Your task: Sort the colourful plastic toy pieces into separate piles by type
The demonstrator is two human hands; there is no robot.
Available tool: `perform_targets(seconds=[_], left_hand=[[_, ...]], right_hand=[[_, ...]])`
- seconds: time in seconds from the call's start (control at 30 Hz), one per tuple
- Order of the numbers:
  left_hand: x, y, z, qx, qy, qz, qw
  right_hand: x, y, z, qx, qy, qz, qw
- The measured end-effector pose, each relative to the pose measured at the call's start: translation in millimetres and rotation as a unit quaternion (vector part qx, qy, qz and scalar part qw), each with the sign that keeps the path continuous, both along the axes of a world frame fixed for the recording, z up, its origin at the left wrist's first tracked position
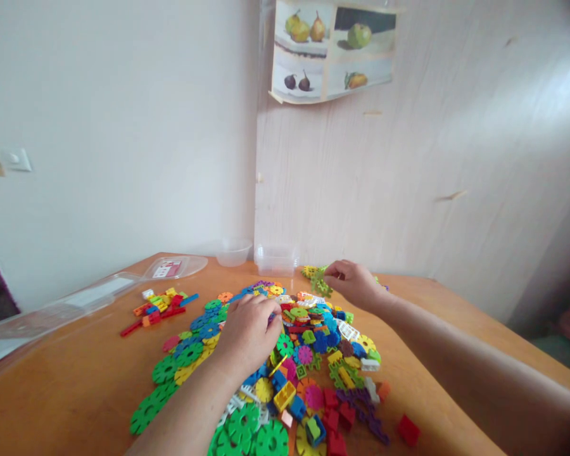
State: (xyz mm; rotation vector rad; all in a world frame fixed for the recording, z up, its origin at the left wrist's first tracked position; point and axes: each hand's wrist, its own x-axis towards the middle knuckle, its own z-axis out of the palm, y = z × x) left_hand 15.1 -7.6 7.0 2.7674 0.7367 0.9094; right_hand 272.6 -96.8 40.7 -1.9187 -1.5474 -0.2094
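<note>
Our left hand [249,332] lies curled on the pile of plastic pieces [313,335] on the counter [76,386], its grip hidden. Our right hand [354,283] pinches the green cluster [319,280] at the pile's far edge; tugging could scatter pieces.

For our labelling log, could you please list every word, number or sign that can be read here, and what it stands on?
No text here can be read.
Label on the clear plastic lid: red and white print, too small and blurred to read.
Fruit poster on the wall: pictures only, no words visible.
Plastic building pieces: no markings visible.
</note>
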Motion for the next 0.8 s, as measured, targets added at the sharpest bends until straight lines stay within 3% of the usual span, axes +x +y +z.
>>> perform_targets(seconds=[0.1, 0.23, 0.57, 0.8], left_hand=[[0, 0, -0.5, -0.001, 0.0, 0.001, 1.0], [1, 0, -0.6, 0.001, 0.005, 0.0, 1.0], [0, -2, -0.2, -0.005, 0.014, 0.002, 1.0], [-1, -5, 2.9, -0.007, 0.015, 0.007, 1.0]], right_hand=[[37, 21, 9.7, -0.025, 0.012, -0.143, 0.989], [72, 44, 15.9, -0.046, 0.004, -0.205, 0.978], [80, 109, -1.4, -0.135, -0.034, -0.216, 0.966], [80, 132, -15.4, -0.171, -0.055, -0.207, 0.962]])
